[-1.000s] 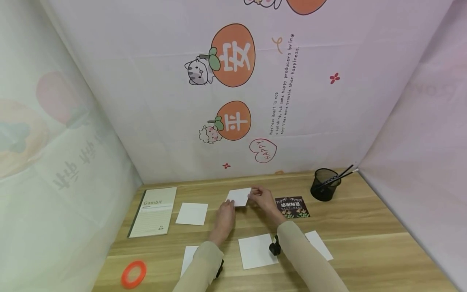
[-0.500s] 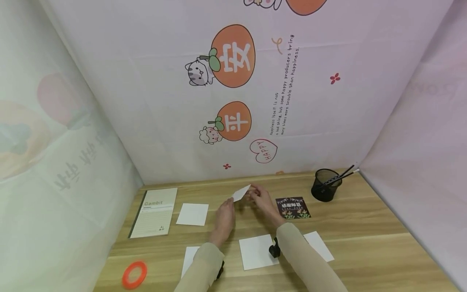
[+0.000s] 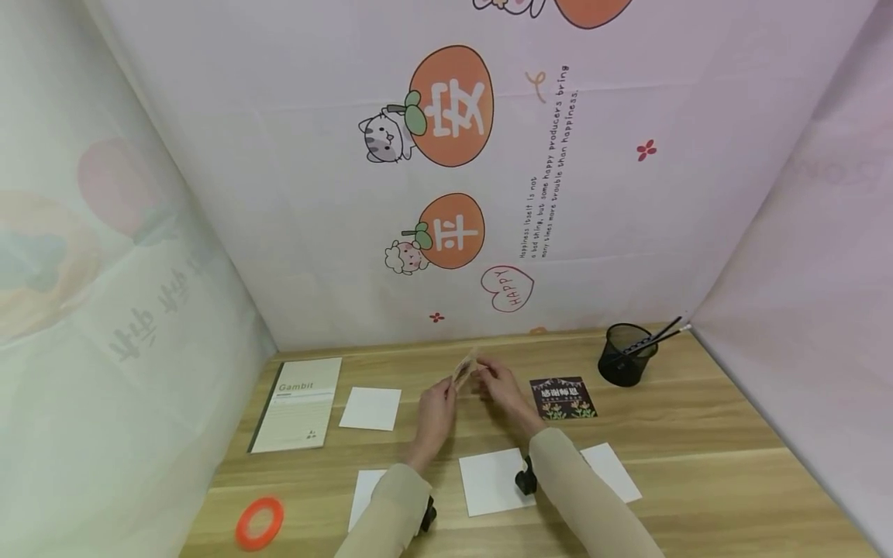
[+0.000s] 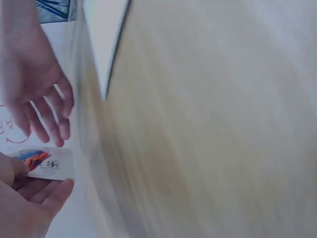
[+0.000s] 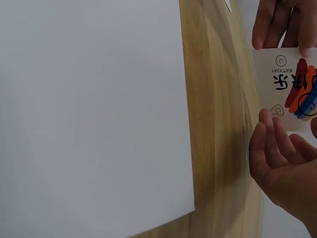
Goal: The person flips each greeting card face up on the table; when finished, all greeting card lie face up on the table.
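Observation:
Above the back middle of the table, my left hand (image 3: 436, 415) pinches a small card (image 3: 463, 368) by its edge. The card stands tilted. In the right wrist view the printed face of the card (image 5: 270, 74) shows, with black characters, "BIRTHDAY" and red, orange and blue strokes. My right hand (image 3: 504, 391) is at the card's right side. In the left wrist view the fingers of the right hand (image 4: 34, 84) hang loose right by the card's edge, and the left hand (image 4: 29, 208) has its thumb on the card.
Several white cards lie about, one (image 3: 370, 408) at left and one (image 3: 491, 484) in front. A dark flowered card (image 3: 563, 399) lies right, near a black mesh pen holder (image 3: 624, 360). A notebook (image 3: 296, 407) and an orange ring (image 3: 260, 523) are at left. A white printed sheet (image 3: 335, 194) walls the back.
The card has been turned from its blank white side, through edge-on, to its printed side. My left hand keeps its pinch, while my right hand stays at the card's side with loosened fingers.

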### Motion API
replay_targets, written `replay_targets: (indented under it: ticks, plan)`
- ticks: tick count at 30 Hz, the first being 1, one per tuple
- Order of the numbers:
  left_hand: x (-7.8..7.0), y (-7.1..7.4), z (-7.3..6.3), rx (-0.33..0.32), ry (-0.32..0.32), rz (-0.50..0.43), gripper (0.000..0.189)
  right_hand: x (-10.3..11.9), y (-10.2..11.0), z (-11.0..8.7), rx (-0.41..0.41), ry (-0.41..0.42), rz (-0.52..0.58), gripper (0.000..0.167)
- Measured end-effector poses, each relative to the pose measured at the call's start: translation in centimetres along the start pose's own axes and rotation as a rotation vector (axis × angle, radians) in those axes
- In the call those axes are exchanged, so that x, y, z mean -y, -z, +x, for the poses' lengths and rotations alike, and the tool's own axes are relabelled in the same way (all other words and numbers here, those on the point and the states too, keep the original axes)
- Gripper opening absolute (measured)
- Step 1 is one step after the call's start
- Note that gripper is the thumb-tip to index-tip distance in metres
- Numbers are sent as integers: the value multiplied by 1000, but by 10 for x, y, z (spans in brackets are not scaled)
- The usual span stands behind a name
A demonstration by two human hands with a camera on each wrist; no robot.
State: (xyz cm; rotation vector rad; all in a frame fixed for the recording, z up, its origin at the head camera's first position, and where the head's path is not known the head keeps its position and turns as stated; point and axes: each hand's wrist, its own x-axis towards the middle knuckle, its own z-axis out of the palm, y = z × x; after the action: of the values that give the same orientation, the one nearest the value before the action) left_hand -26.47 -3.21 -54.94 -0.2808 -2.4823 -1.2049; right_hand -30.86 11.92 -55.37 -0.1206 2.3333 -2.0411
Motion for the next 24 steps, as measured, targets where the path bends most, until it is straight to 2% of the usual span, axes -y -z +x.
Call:
replay_targets:
  ticks: [2, 6, 10, 16, 24]
  plan:
    - [-3, 0, 1, 6, 51, -71, 18, 0, 0, 0, -11, -22, -4, 37]
    - [-9, 0, 2, 21, 115, -160, 20, 1, 1, -1, -19, -60, -2, 35]
    - [-16, 1, 5, 11, 153, -196, 20, 2, 1, -1, -25, -99, 18, 35]
    - [-21, 2, 6, -15, 146, -223, 17, 0, 2, 0, -35, -116, 23, 35]
    - [-21, 1, 6, 16, 148, -250, 14, -1, 3, -1, -65, -115, 44, 35]
